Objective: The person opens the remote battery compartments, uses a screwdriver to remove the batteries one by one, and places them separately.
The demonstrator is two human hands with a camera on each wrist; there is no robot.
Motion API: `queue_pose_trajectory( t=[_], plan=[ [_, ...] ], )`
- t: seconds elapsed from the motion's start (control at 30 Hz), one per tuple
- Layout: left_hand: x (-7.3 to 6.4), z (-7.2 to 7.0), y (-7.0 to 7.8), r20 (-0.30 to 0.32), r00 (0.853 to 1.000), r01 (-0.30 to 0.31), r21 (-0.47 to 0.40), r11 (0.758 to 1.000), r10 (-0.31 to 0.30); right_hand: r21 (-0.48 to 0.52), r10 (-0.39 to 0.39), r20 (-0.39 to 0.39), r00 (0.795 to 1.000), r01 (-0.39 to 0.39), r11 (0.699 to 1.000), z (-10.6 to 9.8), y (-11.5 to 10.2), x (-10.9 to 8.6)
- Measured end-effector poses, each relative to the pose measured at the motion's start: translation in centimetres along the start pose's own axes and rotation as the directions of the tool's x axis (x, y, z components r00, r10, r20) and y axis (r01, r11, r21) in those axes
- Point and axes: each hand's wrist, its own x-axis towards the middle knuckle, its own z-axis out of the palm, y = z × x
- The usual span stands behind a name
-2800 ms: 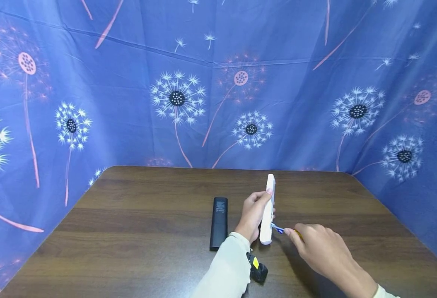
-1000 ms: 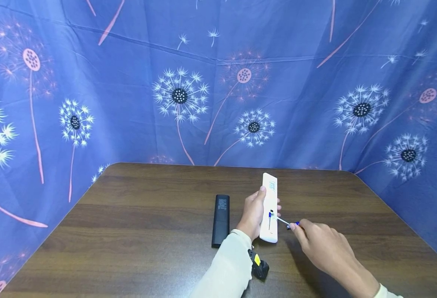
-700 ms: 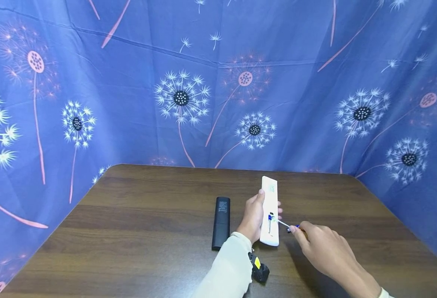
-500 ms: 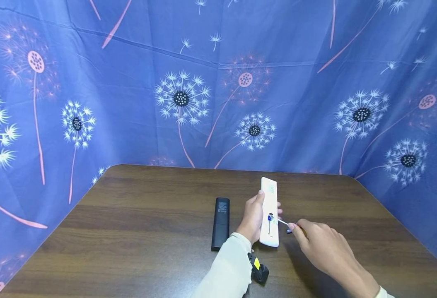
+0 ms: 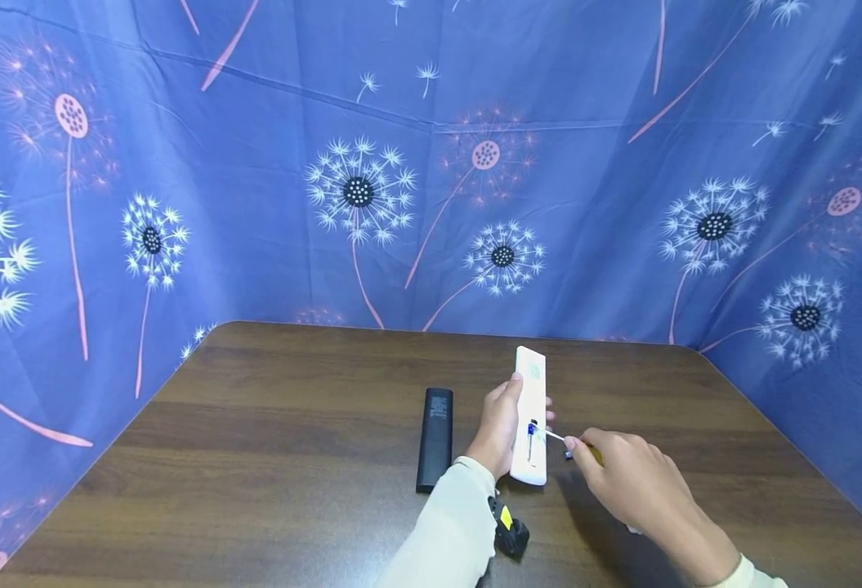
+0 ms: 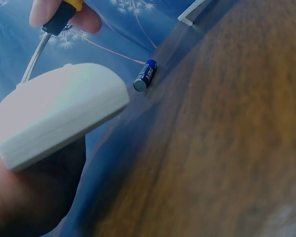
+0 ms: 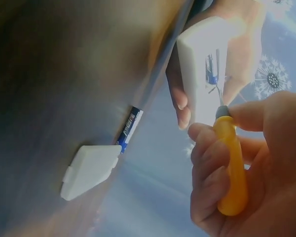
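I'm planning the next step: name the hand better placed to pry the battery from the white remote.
Probably the right hand: it grips the yellow-handled screwdriver, whose tip sits by the battery. The left hand is occupied holding the white remote.

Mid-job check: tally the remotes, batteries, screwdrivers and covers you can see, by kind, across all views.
Remotes: 2 (white remote, black remote)
Batteries: 2 (loose battery, inner battery in the white remote)
Screwdrivers: 1 (yellow screwdriver)
Covers: 1 (white cover)
Total: 6
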Motion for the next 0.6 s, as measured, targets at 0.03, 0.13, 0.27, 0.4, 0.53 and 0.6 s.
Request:
queue_pose_trajectory(
  t=[0.03,0.13,0.27,0.4,0.53,0.6],
  plan=[
    [0.01,-0.01,0.01,0.003,1.0,0.0,0.008,1.0,0.0,-0.007,0.002,0.0,1.0,-0.002,1.0,-0.09,0.01,0.04],
    [0.04,-0.06,0.02,0.006,1.0,0.005,0.029,1.0,-0.006,-0.025,0.005,-0.016,1.0,-0.005,1.0,-0.22,-0.01,0.25],
    [0.02,-0.11,0.08,0.011,1.0,0.011,0.04,0.999,-0.011,-0.054,0.011,-0.06,0.998,-0.015,0.998,-0.28,-0.16,0.47],
    [-0.09,-0.05,0.18,0.017,1.0,0.023,0.054,0.998,-0.024,-0.12,-0.01,-0.155,0.988,-0.009,0.993,-0.27,-0.31,0.57],
    [-0.18,-0.02,0.21,0.015,0.999,0.032,0.064,0.997,-0.034,-0.177,-0.063,-0.244,0.968,0.019,0.984,-0.21,-0.45,0.66],
    [-0.18,-0.02,0.18,0.019,0.999,0.028,0.066,0.997,-0.03,-0.193,-0.081,-0.265,0.961,0.029,0.981,-0.23,-0.47,0.71]
  ],
)
